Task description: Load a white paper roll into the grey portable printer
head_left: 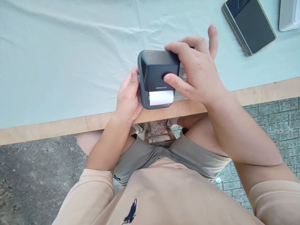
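On the left, I see the grey concrete floor (pixel 47 168), and above it the desk (pixel 47 128), whose near edge is of bare wood and whose top is covered by a pale, wrinkled cloth (pixel 70 62). Next comes my left grip (pixel 128 97), which is closed around the left side of a dark printer (pixel 156 73), with the thumb along its flank. The printer is in front of me over the near edge of the desk; I cannot tell whether it rests there. White paper (pixel 161 97) shows in its lower front opening. At its right side is my right grip (pixel 199 68): the thumb lies over the front cover, the first finger is at the top edge, and the little finger is raised. I cannot tell whether they press. Further right, a dark flat device (pixel 254 26) lies on the cloth, and in the corner a whitish object (pixel 290 15) is partly visible. Below these is brick paving (pixel 276 122).
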Tool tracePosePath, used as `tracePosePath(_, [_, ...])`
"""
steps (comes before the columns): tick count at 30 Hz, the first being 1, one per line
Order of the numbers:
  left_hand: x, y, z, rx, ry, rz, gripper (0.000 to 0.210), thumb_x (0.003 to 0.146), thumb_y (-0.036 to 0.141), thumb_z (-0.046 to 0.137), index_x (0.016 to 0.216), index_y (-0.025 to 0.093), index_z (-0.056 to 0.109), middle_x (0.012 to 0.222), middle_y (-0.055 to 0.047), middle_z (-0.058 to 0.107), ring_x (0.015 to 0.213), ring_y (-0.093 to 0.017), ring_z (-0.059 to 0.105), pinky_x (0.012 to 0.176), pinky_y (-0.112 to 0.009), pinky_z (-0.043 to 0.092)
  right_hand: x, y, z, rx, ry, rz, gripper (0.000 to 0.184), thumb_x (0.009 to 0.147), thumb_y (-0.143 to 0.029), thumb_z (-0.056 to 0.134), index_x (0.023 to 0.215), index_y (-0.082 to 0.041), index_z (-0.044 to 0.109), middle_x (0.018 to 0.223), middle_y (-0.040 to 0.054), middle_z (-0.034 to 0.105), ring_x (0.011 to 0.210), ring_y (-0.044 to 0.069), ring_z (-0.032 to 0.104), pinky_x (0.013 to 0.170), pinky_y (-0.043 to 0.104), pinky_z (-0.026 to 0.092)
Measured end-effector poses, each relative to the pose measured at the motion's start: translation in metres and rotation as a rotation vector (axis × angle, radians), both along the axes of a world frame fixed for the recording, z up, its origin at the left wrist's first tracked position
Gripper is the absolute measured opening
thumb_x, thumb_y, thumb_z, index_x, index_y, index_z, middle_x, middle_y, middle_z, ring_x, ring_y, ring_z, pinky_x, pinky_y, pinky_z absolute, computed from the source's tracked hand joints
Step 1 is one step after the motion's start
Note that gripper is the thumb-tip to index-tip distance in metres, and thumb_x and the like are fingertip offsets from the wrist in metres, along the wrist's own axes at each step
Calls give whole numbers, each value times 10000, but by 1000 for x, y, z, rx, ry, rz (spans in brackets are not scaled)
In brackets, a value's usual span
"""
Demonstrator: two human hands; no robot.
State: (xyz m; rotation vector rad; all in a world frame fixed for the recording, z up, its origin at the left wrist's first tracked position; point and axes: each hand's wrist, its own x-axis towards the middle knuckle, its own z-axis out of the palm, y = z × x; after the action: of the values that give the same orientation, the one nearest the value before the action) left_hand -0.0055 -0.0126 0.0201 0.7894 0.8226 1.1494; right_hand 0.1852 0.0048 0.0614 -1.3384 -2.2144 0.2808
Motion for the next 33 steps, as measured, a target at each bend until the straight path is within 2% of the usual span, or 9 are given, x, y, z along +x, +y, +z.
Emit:
tracePosePath(9, [1, 3, -2, -15, -22, 35, 343, 931, 529, 569, 1044, 230, 695, 1036, -26, 731, 1279, -223, 612, 1100, -378, 515, 1, -1, 4, 2, -12, 25, 519, 936, -655, 352, 1292, -305, 493, 1095, 66, 679, 1179, 296, 586, 1233, 612, 105])
tracePosePath(14, [1, 5, -6, -12, -44, 51, 335, 943, 513, 557, 1019, 222, 705, 947, -13, 730, 1126, -199, 689, 1069, -384, 541, 8, 1, 6, 76, -29, 169, 717, 800, -768, 529, 1355, -326, 432, 1259, 60, 641, 1243, 303, 566, 1241, 572, 127])
tracePosePath(17, [1, 6, -6, -15, -57, 51, 306, 957, 481, 547, 992, 226, 711, 923, -2, 733, 1088, -190, 701, 1060, -378, 547, 11, 2, 9, 134, -4, 161, 654, 805, -728, 566, 1315, -332, 468, 1223, 42, 657, 1164, 288, 607, 1228, 542, 188])
tracePosePath(20, [1, 5, -6, -31, -95, 48, 278, 975, 424, 535, 969, 211, 713, 927, -3, 745, 1061, -184, 714, 1069, -364, 539, 8, 5, 13, 333, 104, 112, 443, 827, -626, 603, 1104, -283, 564, 989, 42, 675, 931, 269, 641, 931, 497, 456])
tracePosePath(22, [2, 4, -6, -29, -91, 44, 274, 970, 416, 544, 996, 202, 715, 940, -11, 746, 1062, -188, 716, 1071, -354, 535, 4, 7, 16, 472, 231, 34, 255, 866, -504, 609, 883, -260, 533, 757, 9, 569, 672, 181, 559, 643, 385, 435])
tracePosePath(25, [2, 3, -6, -15, -78, 34, 284, 966, 424, 551, 1031, 208, 723, 951, -15, 741, 1100, -193, 706, 1071, -345, 532, -4, 7, 16, 419, 461, -69, 261, 926, -363, 574, 757, -244, 414, 684, -26, 428, 545, 109, 488, 510, 309, 350])
tracePosePath(27, [2, 3, -6, -16, -74, 31, 305, 966, 440, 546, 1042, 208, 729, 950, -19, 737, 1124, -197, 697, 1067, -340, 532, -8, 6, 14, 320, 532, -68, 273, 931, -360, 572, 758, -249, 392, 707, -25, 460, 660, 142, 622, 543, 309, 423])
tracePosePath(30, [2, 4, -6, -18, -78, 41, 322, 959, 462, 552, 1045, 209, 732, 962, -19, 735, 1083, -188, 708, 1029, -324, 551, -10, 2, 12, 280, 391, -7, 250, 924, -364, 564, 761, -254, 409, 768, -11, 577, 894, 200, 704, 695, 342, 511])
tracePosePath(33, [2, 4, -4, -26, -109, 40, 298, 945, 462, 581, 985, 212, 739, 898, 4, 738, 912, -136, 727, 902, -260, 593, -9, -1, 11, 326, 134, 26, 162, 905, -356, 550, 789, -256, 498, 775, -1, 663, 798, 221, 665, 728, 396, 477])
